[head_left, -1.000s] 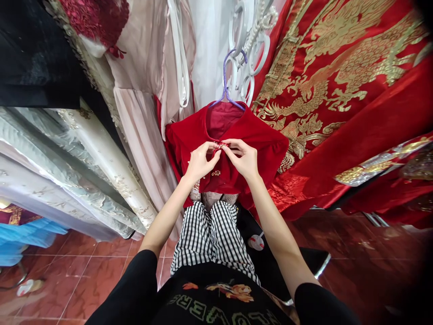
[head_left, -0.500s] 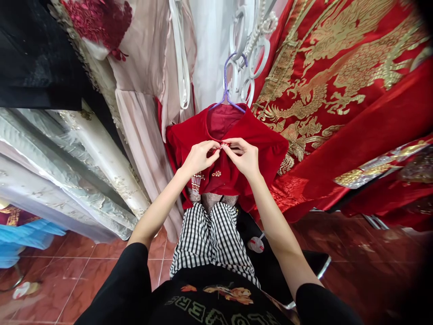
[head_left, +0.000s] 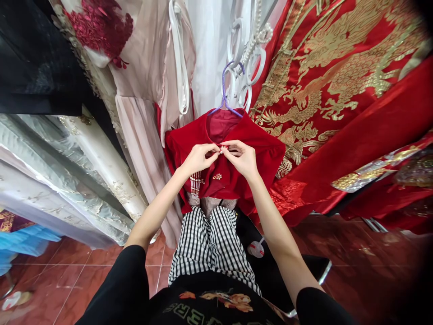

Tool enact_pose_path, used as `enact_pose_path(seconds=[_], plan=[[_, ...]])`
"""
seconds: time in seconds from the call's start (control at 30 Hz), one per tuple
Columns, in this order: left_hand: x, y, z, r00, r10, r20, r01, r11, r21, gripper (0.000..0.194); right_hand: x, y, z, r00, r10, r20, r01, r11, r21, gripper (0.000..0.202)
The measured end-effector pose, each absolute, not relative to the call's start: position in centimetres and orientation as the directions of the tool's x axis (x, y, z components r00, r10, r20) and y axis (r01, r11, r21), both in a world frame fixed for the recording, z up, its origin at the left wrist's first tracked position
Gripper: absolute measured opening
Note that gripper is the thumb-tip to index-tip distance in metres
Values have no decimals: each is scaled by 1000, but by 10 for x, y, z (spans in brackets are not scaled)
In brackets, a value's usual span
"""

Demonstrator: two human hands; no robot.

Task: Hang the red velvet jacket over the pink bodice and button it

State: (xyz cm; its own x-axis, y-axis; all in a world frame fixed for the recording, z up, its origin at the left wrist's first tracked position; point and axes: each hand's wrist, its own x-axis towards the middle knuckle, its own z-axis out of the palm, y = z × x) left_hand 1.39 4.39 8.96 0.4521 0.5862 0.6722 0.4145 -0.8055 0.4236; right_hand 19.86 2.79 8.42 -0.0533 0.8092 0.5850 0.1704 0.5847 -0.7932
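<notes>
A red velvet jacket [head_left: 260, 151] hangs on a purple hanger [head_left: 224, 92] in front of me, its lower part by my knees. My left hand [head_left: 201, 158] pinches the left front edge just below the collar. Beside it, my right hand [head_left: 241, 158] pinches the other front edge, with the fingertips of both hands meeting. A small pale fastening shows between the fingertips, partly covered by them. Below the hands sits a gold flower-shaped fastening [head_left: 217, 177]. A beaded tassel [head_left: 195, 184] hangs on the jacket's left side.
Pale gowns [head_left: 135, 122] hang at the left, and a red garment with gold dragon embroidery [head_left: 352, 67] at the right. White rings [head_left: 237, 36] with pearl strings are behind the hanger. Near my right leg is a black surface [head_left: 314, 266] with a round clear-and-red item [head_left: 256, 248].
The view has shifted slightly, so the jacket and hanger appear a little lower. Both hands keep their pinch at the jacket's front, with only slight finger movement.
</notes>
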Motion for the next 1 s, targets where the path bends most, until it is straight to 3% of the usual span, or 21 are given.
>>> enact_pose_path(seconds=[0.1,0.27,0.37,0.43,0.5,0.6,0.77,0.9,1.0], plan=[[23,40,82,309,674,671,358,-736,574,16,199,30,76,-36,825,564,111,564,-818,37],[48,31,51,-53,772,633,209,-611,763,16,186,11,36,176,836,521,-20,532,-847,50],[58,28,38,-207,791,576,153,-555,818,17,178,-5,6,220,845,487,211,446,-870,59],[60,26,31,-267,776,572,180,-543,820,20,180,-13,-9,199,860,471,385,373,-844,50],[60,21,25,-248,739,626,269,-568,778,21,187,-19,-17,198,864,462,456,336,-824,40],[59,13,15,-115,704,701,445,-594,670,23,203,-29,-15,268,869,416,429,279,-859,37],[67,6,-4,94,745,660,594,-574,563,45,216,-49,6,245,869,430,332,342,-879,35],[69,4,-21,210,808,550,480,-575,662,37,208,-60,12,51,927,371,136,362,-922,31],[60,-2,-28,67,816,574,359,-556,749,24,203,-62,6,-27,937,347,94,348,-933,40]])
